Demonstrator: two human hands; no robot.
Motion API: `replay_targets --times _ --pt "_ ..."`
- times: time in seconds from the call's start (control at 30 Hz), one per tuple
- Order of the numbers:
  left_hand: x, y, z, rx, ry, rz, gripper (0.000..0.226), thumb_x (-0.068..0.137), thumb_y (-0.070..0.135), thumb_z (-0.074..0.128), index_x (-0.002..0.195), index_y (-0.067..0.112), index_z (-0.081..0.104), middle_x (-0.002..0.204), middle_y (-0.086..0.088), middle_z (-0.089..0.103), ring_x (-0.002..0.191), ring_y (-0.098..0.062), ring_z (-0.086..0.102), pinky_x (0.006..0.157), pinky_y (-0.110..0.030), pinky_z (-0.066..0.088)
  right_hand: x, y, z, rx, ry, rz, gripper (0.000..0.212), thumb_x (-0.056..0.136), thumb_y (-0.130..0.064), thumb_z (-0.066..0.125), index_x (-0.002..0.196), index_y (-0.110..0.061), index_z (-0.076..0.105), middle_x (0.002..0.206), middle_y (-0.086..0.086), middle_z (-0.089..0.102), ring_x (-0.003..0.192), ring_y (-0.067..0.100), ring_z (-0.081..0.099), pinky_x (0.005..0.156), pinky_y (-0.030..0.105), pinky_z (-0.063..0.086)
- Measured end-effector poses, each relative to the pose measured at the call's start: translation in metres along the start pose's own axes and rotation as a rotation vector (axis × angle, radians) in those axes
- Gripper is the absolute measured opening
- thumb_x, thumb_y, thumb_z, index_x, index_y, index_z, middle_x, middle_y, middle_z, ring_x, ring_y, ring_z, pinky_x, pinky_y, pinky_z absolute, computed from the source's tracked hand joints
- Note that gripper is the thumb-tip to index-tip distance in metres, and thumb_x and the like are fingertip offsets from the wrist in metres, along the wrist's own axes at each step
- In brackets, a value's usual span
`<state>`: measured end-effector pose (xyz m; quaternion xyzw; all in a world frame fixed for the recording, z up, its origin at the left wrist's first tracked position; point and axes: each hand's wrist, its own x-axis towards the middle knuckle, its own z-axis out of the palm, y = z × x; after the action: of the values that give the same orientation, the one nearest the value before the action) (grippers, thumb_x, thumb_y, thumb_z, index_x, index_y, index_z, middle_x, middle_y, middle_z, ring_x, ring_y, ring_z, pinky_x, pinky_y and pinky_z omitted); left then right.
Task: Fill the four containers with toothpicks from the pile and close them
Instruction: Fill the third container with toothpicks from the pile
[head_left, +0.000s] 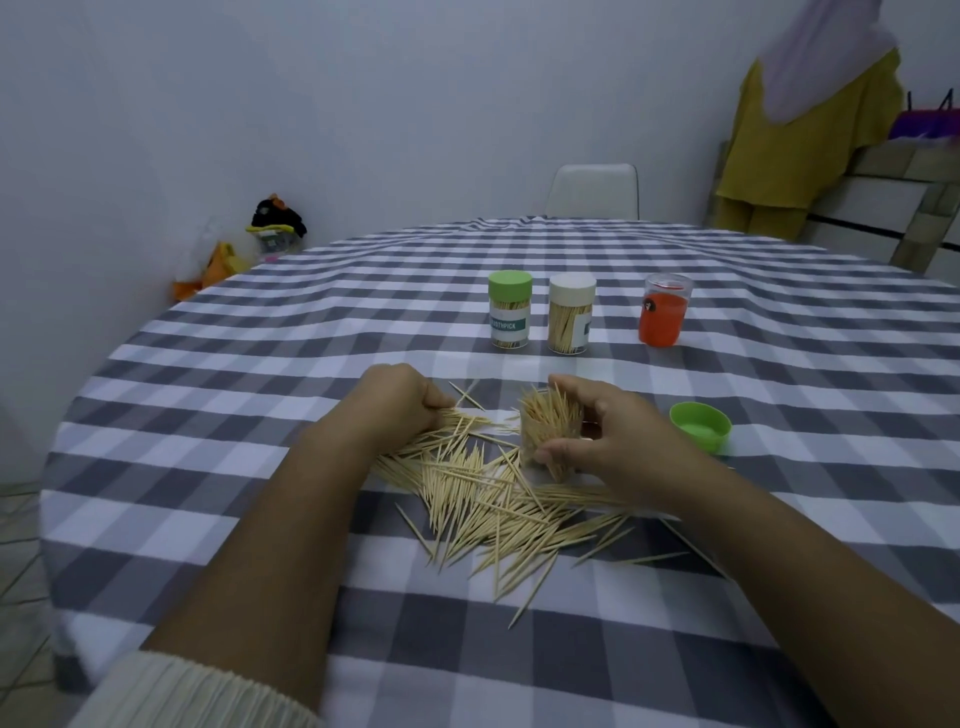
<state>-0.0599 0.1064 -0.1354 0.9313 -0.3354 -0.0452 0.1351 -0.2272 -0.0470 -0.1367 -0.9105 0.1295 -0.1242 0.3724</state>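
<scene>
From the head view, the right hand (618, 441) grips a clear container (548, 441) bristling with toothpicks, mouth tilted toward ten o'clock, while the left hand (400, 400) is clenched on a small bundle at the pile's (498, 504) far-left edge. The bundle lies at nine o'clock of the container, its long axis seemingly pointing toward it, though the fingers hide most. Its green lid (701, 425) waits at three o'clock on the worktop (208, 415).

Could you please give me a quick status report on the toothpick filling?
Right hand holds open container, bristling with toothpicks. Left hand grips picks from pile. Green lid off, beside right hand. Two capped containers behind; nothing obstructing.
</scene>
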Motion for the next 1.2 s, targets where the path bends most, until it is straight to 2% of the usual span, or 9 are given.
replay_targets --times 0.23,0.33,0.47,0.6,0.73,0.83,0.93,1.07,1.2 --pt "0.000 0.005 -0.001 -0.174 0.105 0.024 0.029 0.094 0.024 0.059 0.122 0.024 0.065 0.124 -0.001 0.065 0.114 -0.016 0.056 0.089 -0.023 0.043 -0.001 -0.002 -0.001 -0.008 -0.009 0.011 0.076 0.082 -0.024 0.072 0.146 -0.026 0.031 0.141 -0.001 0.045 0.123 0.013 0.047 0.102 0.029 0.042" --pt "0.000 0.007 -0.002 -0.407 0.186 0.061 0.029 0.089 0.023 0.065 0.118 0.021 0.067 0.119 -0.001 0.067 0.109 -0.012 0.059 0.088 -0.023 0.045 -0.002 -0.003 -0.001 -0.018 -0.015 0.012 0.076 0.082 -0.025 0.071 0.146 -0.027 0.030 0.141 -0.002 0.044 0.123 0.012 0.046 0.100 0.026 0.041" --pt "-0.004 0.015 -0.005 -0.826 0.249 0.107 0.028 0.086 0.013 0.069 0.113 0.015 0.069 0.098 0.003 0.073 0.080 0.001 0.065 0.077 -0.016 0.052 -0.001 -0.003 -0.002 -0.041 -0.022 0.011 0.076 0.082 -0.026 0.071 0.147 -0.028 0.029 0.142 -0.003 0.043 0.124 0.012 0.045 0.100 0.026 0.040" --pt "-0.003 0.022 -0.009 -1.088 0.329 0.131 0.034 0.084 0.007 0.068 0.118 0.009 0.065 0.095 0.002 0.074 0.091 -0.011 0.070 0.088 -0.028 0.055 -0.001 -0.003 -0.002 -0.053 -0.023 0.005 0.076 0.083 -0.027 0.070 0.147 -0.028 0.029 0.142 -0.003 0.043 0.125 0.012 0.044 0.101 0.026 0.040" --pt "-0.004 0.036 -0.011 -1.471 0.335 0.142 0.035 0.088 0.002 0.059 0.123 0.005 0.060 0.091 0.002 0.073 0.083 -0.012 0.071 0.075 -0.023 0.058 -0.001 -0.004 -0.001 -0.053 -0.018 0.000 0.075 0.084 -0.027 0.069 0.147 -0.028 0.028 0.143 -0.004 0.042 0.125 0.011 0.044 0.099 0.024 0.040" --pt "-0.008 0.053 -0.008 -1.680 0.269 0.170 0.025 0.089 0.001 0.056 0.112 0.010 0.063 0.086 0.003 0.074 0.080 -0.012 0.071 0.069 -0.022 0.058 -0.002 -0.004 -0.001 -0.052 -0.007 -0.012 0.075 0.084 -0.026 0.069 0.147 -0.027 0.028 0.142 -0.005 0.042 0.121 0.007 0.044 0.094 0.018 0.037" --pt "-0.011 0.069 0.002 -1.730 0.211 0.216 0.023 0.089 0.001 0.054 0.108 0.011 0.063 0.084 0.003 0.074 0.081 -0.012 0.070 0.072 -0.023 0.058 -0.003 -0.006 -0.001 -0.027 0.000 -0.028 0.072 0.083 -0.024 0.070 0.145 -0.025 0.033 0.133 -0.006 0.048 0.112 0.004 0.047 0.093 0.018 0.039" --pt "-0.011 0.078 0.012 -1.695 0.152 0.246 0.036 0.087 0.004 0.057 0.123 0.006 0.058 0.090 0.001 0.074 0.087 -0.015 0.070 0.074 -0.024 0.058 -0.003 -0.007 -0.001 0.038 -0.005 -0.062 0.051 0.082 -0.018 0.071 0.128 -0.025 0.051 0.111 -0.007 0.058 0.102 0.007 0.057 0.091 0.024 0.048" --pt "-0.012 0.074 0.017 -1.596 0.120 0.272 0.052 0.074 0.014 0.063 0.125 0.006 0.057 0.092 -0.001 0.074 0.091 -0.018 0.070 0.085 -0.032 0.057 -0.002 -0.005 0.000 0.035 0.001 -0.067 0.052 0.081 -0.019 0.072 0.127 -0.026 0.051 0.114 -0.006 0.058 0.102 0.007 0.056 0.090 0.024 0.047"
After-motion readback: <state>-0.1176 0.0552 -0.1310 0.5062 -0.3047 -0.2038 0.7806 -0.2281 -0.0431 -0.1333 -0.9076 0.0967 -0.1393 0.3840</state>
